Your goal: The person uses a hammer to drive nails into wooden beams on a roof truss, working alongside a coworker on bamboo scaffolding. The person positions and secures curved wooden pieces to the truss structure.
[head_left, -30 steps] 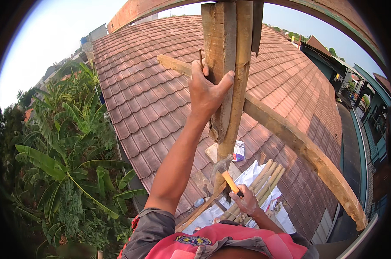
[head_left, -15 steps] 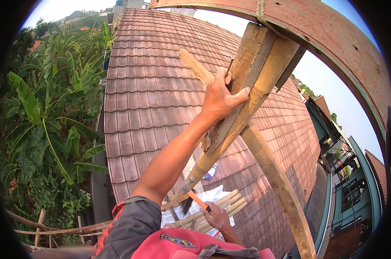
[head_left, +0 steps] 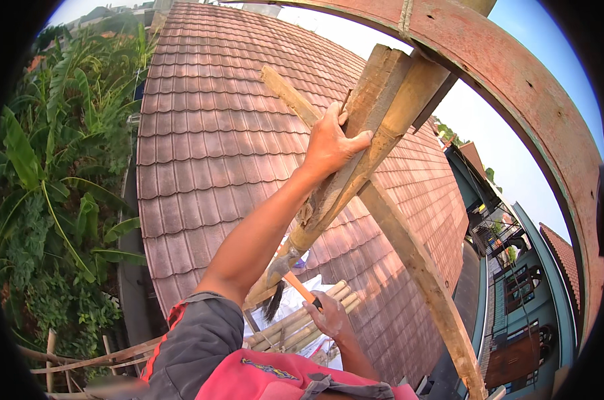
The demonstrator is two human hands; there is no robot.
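Your left hand (head_left: 328, 143) has its fingers clamped round the weathered upright wooden post (head_left: 368, 133) high above the red tiled roof (head_left: 202, 133). Down low, your right hand (head_left: 328, 313) grips an orange-handled claw hammer (head_left: 285, 277), fingers wrapped shut.

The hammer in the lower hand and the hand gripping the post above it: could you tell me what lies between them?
In the head view, only the upright wooden post runs between the right hand's hammer and the left hand.
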